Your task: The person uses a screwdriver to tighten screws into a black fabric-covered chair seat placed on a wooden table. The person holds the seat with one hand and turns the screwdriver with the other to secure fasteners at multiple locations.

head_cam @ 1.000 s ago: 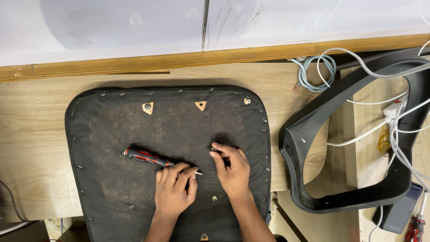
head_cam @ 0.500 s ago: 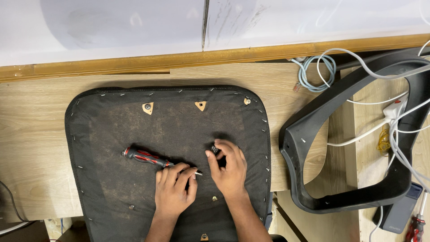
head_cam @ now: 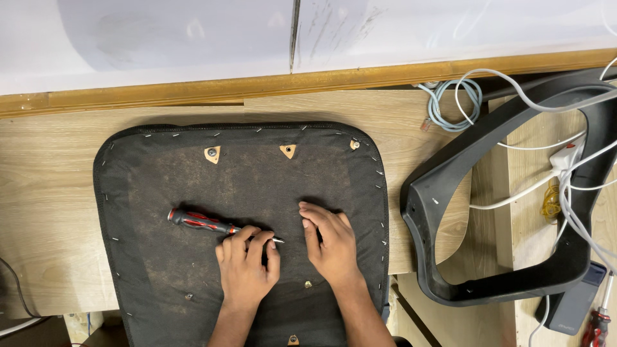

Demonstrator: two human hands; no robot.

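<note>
Hands (head_cam: 289,257) on fuzzy black seat base (head_cam: 160,193)

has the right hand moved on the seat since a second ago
Yes, slightly. The right hand has shifted a little left, towards the screwdriver tip, judged against the stapled right edge of the black seat base. The screwdriver itself lies where it was.

I see bright, even light from overhead; soft short shadows sit under both hands. The frame is sharp throughout, with faint glare on the pale wall (head_cam: 160,38) at upper left.
</note>
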